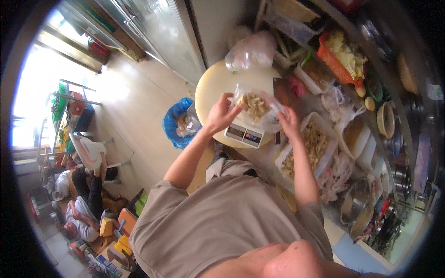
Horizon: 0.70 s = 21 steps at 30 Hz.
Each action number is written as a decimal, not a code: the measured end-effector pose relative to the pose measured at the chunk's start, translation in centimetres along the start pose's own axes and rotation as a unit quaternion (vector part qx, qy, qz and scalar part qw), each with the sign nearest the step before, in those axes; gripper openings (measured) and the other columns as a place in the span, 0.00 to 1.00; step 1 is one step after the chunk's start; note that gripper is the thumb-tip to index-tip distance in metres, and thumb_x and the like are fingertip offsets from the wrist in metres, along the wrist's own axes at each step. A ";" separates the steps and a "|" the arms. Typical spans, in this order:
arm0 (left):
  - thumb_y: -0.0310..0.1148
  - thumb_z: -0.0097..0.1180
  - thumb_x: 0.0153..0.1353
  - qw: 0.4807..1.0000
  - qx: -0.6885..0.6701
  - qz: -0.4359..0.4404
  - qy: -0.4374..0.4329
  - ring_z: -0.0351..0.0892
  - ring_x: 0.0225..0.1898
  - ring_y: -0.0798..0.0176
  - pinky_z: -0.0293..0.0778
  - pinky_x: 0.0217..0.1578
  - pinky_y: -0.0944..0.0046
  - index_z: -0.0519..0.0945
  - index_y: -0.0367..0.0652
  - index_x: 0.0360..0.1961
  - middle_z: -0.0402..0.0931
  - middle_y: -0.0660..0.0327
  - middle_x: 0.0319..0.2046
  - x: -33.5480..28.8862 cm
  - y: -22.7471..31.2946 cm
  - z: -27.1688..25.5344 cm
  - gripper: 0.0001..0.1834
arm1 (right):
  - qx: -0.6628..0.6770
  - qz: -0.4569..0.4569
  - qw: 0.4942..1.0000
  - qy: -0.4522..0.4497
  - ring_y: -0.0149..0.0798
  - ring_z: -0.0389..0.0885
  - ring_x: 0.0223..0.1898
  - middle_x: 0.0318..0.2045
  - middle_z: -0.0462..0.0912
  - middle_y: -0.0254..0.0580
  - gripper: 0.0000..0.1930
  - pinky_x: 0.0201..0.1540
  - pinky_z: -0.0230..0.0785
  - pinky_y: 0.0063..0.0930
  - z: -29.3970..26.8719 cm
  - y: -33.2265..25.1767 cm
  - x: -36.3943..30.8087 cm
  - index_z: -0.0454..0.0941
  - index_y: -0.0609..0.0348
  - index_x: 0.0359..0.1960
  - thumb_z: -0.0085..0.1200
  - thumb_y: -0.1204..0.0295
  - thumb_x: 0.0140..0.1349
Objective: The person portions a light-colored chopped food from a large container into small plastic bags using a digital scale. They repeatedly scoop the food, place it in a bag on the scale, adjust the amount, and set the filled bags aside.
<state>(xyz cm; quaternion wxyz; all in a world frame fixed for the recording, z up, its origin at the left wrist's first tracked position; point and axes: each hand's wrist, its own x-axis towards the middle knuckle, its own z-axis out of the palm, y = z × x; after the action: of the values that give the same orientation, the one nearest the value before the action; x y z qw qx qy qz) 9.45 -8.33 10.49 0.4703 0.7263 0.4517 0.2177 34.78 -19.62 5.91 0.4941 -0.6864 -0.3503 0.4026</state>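
Observation:
A clear plastic bag (270, 121) holding pale, chunky food pieces (254, 107) rests over a white kitchen scale (243, 135). The scale's display and button panel show below the bag; its top is hidden. At the bag's left edge, my left hand (222, 113) has its thumb and fingers curled onto the plastic. Gripping the right edge of the bag is my right hand (289, 124), fingers closed on the film. Under the scale is a round, cream-coloured board or tabletop (211, 90). Similar pieces fill a white plastic tub (303, 123) beneath my right forearm.
A bin lined with a blue bag (170, 123) stands left of the round top. Another plastic bag (252, 51) lies at its far edge. To the right are an orange basket (327, 55) of yellowish leaves and a metal bowl (357, 197). Another person (83, 213) is at far left.

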 end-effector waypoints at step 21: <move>0.35 0.49 0.64 0.957 -0.237 -0.152 0.076 0.78 0.30 0.68 0.74 0.31 0.68 0.75 0.35 0.41 0.79 0.59 0.31 -2.0 -7.4 0.9 0.13 | 0.005 0.096 0.983 0.154 0.28 0.79 0.31 0.35 0.82 0.39 0.13 0.34 0.71 0.20 -10.1 2.9 -9.2 0.75 0.62 0.46 0.49 0.66 0.68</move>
<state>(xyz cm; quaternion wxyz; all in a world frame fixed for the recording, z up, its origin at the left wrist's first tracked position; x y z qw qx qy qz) 5.76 -9.36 3.83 0.6205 0.4979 0.5271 0.2989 40.13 -32.51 6.89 0.5050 -0.7681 -0.2001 0.3391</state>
